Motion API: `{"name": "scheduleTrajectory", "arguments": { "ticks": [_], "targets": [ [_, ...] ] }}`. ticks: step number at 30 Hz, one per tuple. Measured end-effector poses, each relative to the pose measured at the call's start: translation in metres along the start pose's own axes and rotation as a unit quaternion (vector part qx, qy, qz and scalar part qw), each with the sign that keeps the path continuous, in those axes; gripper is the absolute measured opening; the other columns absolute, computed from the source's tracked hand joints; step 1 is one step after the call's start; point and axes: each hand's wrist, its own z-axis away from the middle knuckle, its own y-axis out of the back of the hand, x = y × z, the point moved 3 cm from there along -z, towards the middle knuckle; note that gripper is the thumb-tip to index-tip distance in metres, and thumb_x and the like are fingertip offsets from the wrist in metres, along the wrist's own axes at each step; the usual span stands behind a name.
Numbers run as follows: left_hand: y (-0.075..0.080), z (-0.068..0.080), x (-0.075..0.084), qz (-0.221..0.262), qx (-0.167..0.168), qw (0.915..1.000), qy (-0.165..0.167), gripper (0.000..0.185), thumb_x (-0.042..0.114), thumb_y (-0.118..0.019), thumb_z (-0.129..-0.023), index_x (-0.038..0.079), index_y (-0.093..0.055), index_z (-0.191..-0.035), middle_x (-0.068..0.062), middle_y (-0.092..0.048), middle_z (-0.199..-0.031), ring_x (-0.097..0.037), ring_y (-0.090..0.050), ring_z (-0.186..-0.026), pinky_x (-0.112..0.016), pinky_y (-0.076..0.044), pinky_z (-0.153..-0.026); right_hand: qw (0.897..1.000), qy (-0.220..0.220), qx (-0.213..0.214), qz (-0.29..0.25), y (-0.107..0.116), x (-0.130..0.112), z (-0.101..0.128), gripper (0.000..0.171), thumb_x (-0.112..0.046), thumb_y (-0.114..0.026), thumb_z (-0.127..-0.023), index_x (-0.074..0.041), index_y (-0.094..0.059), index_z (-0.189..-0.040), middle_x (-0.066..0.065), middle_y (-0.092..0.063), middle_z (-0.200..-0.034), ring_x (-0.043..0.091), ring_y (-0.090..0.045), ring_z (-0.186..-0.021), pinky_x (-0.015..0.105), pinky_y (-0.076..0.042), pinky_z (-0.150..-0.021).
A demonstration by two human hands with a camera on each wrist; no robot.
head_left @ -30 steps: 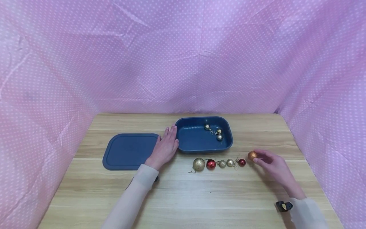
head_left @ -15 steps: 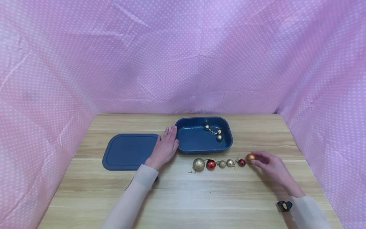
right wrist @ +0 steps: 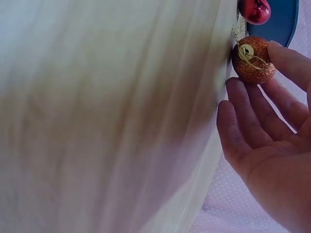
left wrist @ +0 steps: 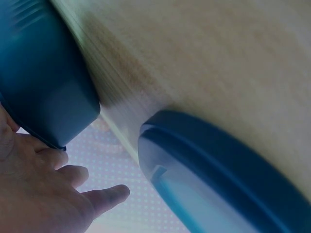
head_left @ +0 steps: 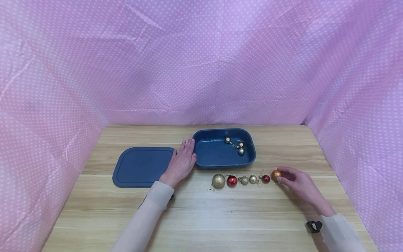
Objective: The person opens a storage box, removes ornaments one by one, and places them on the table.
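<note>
An orange glitter ball [head_left: 276, 174] sits on the wooden table at the right end of a row of balls. My right hand [head_left: 281, 177] pinches it between thumb and fingertips. The right wrist view shows the orange glitter ball [right wrist: 253, 59] with its gold cap, my fingers [right wrist: 245, 114] lying beside it. My left hand [head_left: 183, 155] lies flat on the table, fingers straight, against the left wall of a blue container [head_left: 207, 155]. Three small gold balls [head_left: 239, 145] lie in the container's far right corner.
The row holds a large gold ball [head_left: 218, 181], a red ball [head_left: 232, 181], two small gold balls [head_left: 248, 180] and a small red ball [head_left: 266, 179]. A blue lid [head_left: 141, 167] lies left of the container. Pink dotted cloth walls in the table.
My right hand has lowered the orange ball a little, down and left, so it sits on the table beside the small red ball. The left hand has not moved.
</note>
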Motion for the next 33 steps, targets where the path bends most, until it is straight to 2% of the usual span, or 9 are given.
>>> {"name": "scheduleTrajectory", "arguments": {
  "ticks": [5, 11, 16, 23, 33],
  "targets": [
    [0.001, 0.0, 0.0, 0.001, -0.002, 1.0, 0.001, 0.062, 0.026, -0.037, -0.112, 0.005, -0.015, -0.166, -0.009, -0.014, -0.173, -0.034, -0.014, -0.158, -0.069, -0.02, -0.119, 1.0, 0.014, 0.0, 0.002, 0.001, -0.001, 0.0, 0.044, -0.021, -0.077, -0.094, 0.001, -0.067, -0.131, 0.019, -0.074, -0.116, 0.03, -0.074, -0.1, 0.026, -0.057, -0.085],
    [0.001, 0.0, 0.0, 0.0, -0.001, 1.0, -0.002, 0.062, 0.026, -0.037, -0.112, 0.005, -0.015, -0.166, -0.009, -0.013, -0.173, -0.035, -0.015, -0.158, -0.07, -0.021, -0.118, 1.0, 0.029, 0.005, 0.006, 0.006, -0.009, 0.001, 0.047, -0.021, -0.074, -0.097, 0.003, -0.062, -0.135, 0.026, -0.07, -0.121, 0.043, -0.071, -0.105, 0.053, -0.057, -0.09],
    [0.001, 0.002, -0.001, 0.0, -0.007, 1.0, 0.001, 0.062, 0.026, -0.037, -0.112, 0.005, -0.015, -0.166, -0.007, -0.011, -0.173, -0.035, -0.014, -0.158, -0.07, -0.02, -0.118, 0.996, 0.067, 0.05, 0.028, 0.016, -0.025, -0.002, 0.043, -0.016, -0.073, -0.097, 0.003, -0.063, -0.134, 0.031, -0.065, -0.129, 0.052, -0.064, -0.112, 0.067, -0.051, -0.091],
    [0.001, 0.001, -0.001, 0.0, -0.003, 1.0, -0.001, 0.062, 0.026, -0.036, -0.112, 0.005, -0.015, -0.166, -0.007, -0.011, -0.173, -0.035, -0.014, -0.158, -0.069, -0.02, -0.119, 0.992, 0.079, 0.09, 0.044, 0.02, -0.051, -0.009, 0.04, -0.018, -0.072, -0.099, 0.0, -0.065, -0.134, 0.027, -0.063, -0.134, 0.051, -0.058, -0.122, 0.068, -0.044, -0.099],
    [0.001, 0.001, -0.001, 0.003, -0.003, 1.0, 0.001, 0.062, 0.026, -0.037, -0.112, 0.006, -0.015, -0.166, -0.007, -0.012, -0.173, -0.035, -0.015, -0.158, -0.069, -0.02, -0.119, 0.983, 0.121, 0.129, 0.058, 0.012, -0.078, -0.03, 0.038, -0.021, -0.072, -0.099, -0.001, -0.067, -0.131, 0.023, -0.066, -0.132, 0.046, -0.061, -0.122, 0.063, -0.045, -0.1]
  ]
}}
